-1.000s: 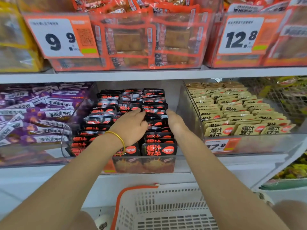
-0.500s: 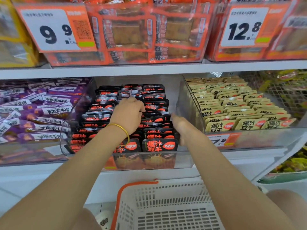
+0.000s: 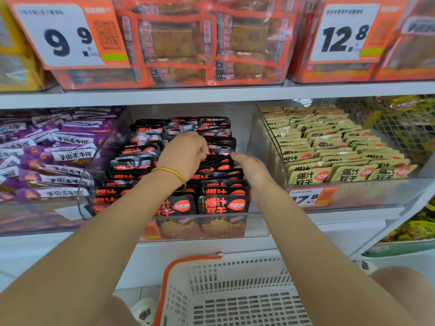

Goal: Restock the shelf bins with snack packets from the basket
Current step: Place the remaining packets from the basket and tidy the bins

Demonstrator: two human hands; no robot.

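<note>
Rows of black snack packets (image 3: 223, 204) with red print fill the clear middle shelf bin (image 3: 259, 222). My left hand (image 3: 184, 154), with a gold bangle on its wrist, pinches the top edges of black packets in the middle of the bin. My right hand (image 3: 250, 170) rests on the right-hand row, fingertips touching the same packets. A white plastic basket (image 3: 235, 295) with an orange handle stands below the shelf, and its visible part holds no packets.
Left of the middle bin is a bin of purple packets (image 3: 54, 156); to the right is a bin of beige packets (image 3: 329, 149) with a price tag (image 3: 306, 196). The upper shelf (image 3: 211, 94) carries orange packs (image 3: 200, 41) and price signs.
Both hands have moved a little deeper into the bin along the rows of black packets. The camera has come closer to the shelf.
</note>
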